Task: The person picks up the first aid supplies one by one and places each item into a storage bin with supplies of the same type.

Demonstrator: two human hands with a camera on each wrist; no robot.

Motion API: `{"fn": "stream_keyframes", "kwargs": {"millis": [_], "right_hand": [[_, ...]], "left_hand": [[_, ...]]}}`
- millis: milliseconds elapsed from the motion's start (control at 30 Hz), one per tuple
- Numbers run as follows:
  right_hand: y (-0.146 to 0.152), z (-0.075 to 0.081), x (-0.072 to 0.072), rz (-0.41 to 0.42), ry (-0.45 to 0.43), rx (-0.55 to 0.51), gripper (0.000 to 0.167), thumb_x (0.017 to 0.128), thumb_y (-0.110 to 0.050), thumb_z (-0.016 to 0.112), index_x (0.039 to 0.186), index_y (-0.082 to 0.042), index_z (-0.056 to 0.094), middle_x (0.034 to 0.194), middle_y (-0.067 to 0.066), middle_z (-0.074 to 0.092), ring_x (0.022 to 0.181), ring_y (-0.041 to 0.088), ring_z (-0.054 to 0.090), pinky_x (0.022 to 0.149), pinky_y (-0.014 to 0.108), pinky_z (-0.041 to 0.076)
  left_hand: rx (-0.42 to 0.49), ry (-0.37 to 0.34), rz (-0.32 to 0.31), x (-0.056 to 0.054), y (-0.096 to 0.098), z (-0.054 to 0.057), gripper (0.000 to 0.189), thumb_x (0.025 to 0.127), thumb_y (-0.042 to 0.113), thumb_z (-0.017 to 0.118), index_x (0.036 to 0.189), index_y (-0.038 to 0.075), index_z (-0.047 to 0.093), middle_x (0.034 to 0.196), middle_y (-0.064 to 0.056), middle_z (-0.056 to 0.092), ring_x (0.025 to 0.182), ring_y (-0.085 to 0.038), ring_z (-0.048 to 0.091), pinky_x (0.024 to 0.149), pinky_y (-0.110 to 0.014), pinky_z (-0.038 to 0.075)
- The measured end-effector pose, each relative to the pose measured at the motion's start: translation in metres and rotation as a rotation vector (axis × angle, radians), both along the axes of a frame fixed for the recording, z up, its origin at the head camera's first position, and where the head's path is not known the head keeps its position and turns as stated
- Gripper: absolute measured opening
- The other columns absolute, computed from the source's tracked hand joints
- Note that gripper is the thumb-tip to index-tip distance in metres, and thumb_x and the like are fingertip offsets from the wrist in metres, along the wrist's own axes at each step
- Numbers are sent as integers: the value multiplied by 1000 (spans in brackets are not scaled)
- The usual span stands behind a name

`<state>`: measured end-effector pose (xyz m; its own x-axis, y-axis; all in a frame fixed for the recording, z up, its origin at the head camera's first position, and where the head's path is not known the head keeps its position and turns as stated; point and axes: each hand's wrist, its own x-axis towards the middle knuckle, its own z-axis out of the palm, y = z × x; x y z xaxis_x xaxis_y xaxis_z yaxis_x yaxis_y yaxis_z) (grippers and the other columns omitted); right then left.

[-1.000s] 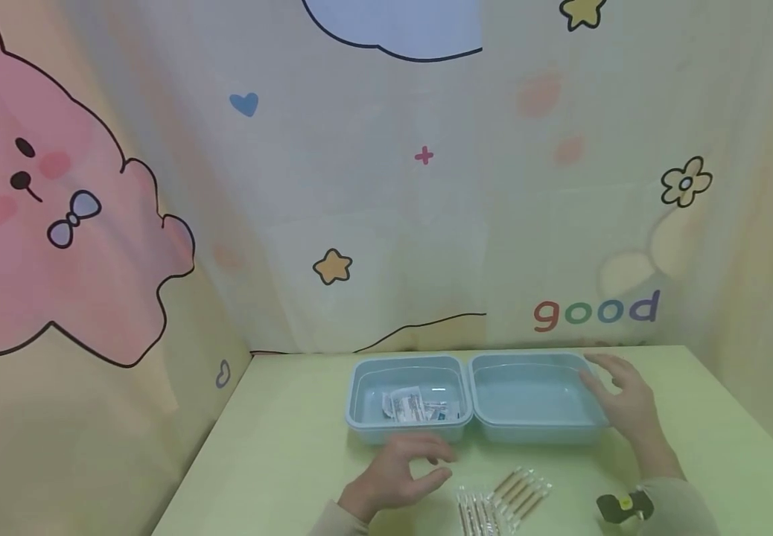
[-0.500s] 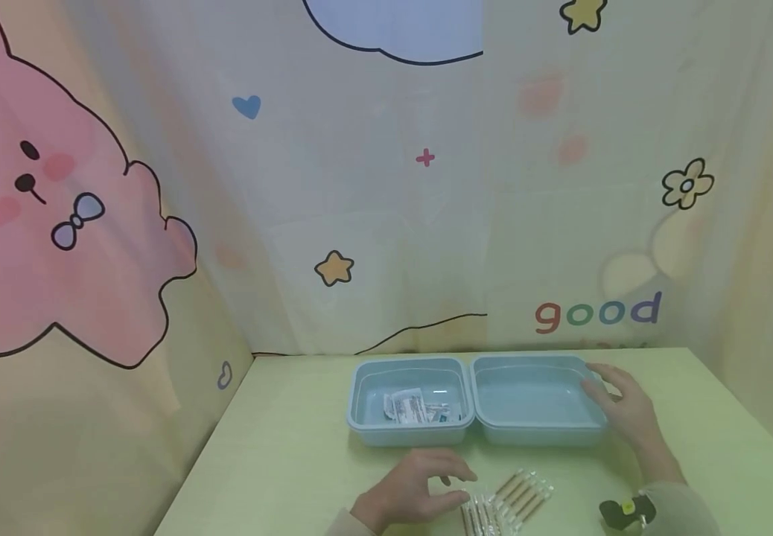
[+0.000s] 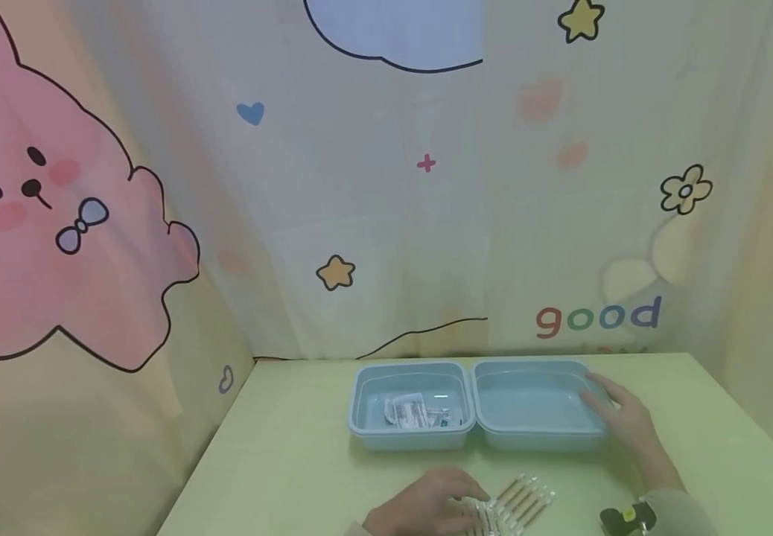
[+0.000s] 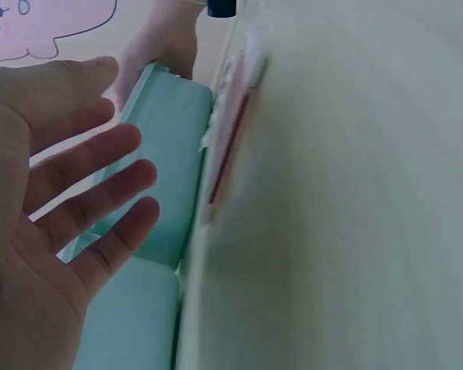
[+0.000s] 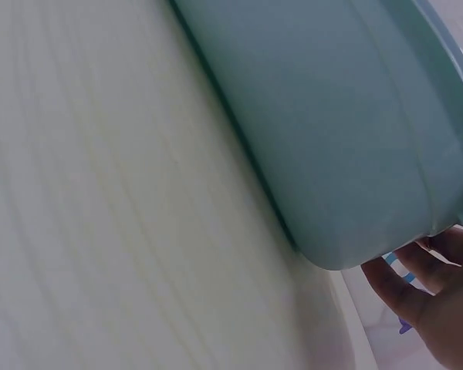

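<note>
My left hand [image 3: 430, 502] is low over the table, fingers loosely bent, at the left strip of what look like wrapped cotton swabs [image 3: 483, 517]. In the left wrist view its fingers [image 4: 100, 204] are spread with nothing between them. A second strip of brown-stemmed swabs [image 3: 524, 500] lies beside the first. My right hand [image 3: 628, 420] holds the right end of a light blue plastic bin [image 3: 541, 443]. Its thumb reaches over the rim; in the right wrist view several fingers [image 5: 393, 289] touch the outer wall. Nothing is visible inside that bin.
A smaller light blue bin [image 3: 409, 441] stands against the left side of the larger one. Several small white and clear packets [image 3: 412, 411] lie in it. Behind both bins hangs a printed curtain [image 3: 393, 223]. A dark object with a yellow spot [image 3: 628, 516] is by my right sleeve.
My left hand has moved down and right, from in front of the smaller bin to the left swab strip. My right hand has settled more closely onto the larger bin's end.
</note>
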<state>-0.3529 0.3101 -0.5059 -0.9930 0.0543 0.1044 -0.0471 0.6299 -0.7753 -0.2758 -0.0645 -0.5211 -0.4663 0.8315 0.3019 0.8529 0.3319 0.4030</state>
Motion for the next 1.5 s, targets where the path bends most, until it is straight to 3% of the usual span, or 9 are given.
{"fn": "stream_keyframes", "kwargs": {"millis": [267,467,700,967,1133,1333,1500], "right_hand": [[-1,2,2,4,-14,0,72,97,-52,47,151,-6,33,154,33,23,137,60,18,104,76,18],[2,0,0,11,-16,-6,73,97,-53,47,151,-6,32,154,32,22,137,60,18,103,77,18],[3,-3,-1,8,-25,-7,74,96,-54,48,152,-7,31,155,31,22,138,60,18,104,76,19],[3,-2,-1,15,-30,-17,75,96,-55,48,152,-7,31,155,32,21,138,60,17,104,77,18],[2,1,0,15,-44,-14,76,96,-55,47,152,-7,30,155,32,20,137,60,16,103,77,18],[1,2,1,13,-51,-6,75,97,-55,46,151,-6,31,154,33,21,137,61,16,103,78,18],[1,1,2,15,-38,-16,74,97,-53,47,150,-4,33,154,33,22,137,60,17,104,77,17]], "left_hand": [[-121,-46,57,0,3,-3,32,92,33,66,121,20,66,118,15,63,115,4,52,99,-15,42],[-207,-131,69,-3,4,-8,40,88,38,70,124,21,65,117,17,62,114,4,51,99,-16,43],[-244,-19,19,-5,3,-12,27,89,19,70,116,17,70,119,11,65,116,0,52,99,-13,41],[-232,29,-8,-6,2,-14,23,90,21,68,112,20,72,114,12,65,112,3,52,97,-9,39],[-202,-61,15,-3,3,-11,13,89,23,70,100,23,75,94,19,66,93,11,53,83,-3,41],[-165,-236,135,4,4,-9,6,84,22,73,87,26,77,74,24,60,70,13,55,63,-5,46],[-179,-254,158,5,3,-8,7,85,21,72,88,25,77,75,24,61,70,12,56,63,-5,46]]}}
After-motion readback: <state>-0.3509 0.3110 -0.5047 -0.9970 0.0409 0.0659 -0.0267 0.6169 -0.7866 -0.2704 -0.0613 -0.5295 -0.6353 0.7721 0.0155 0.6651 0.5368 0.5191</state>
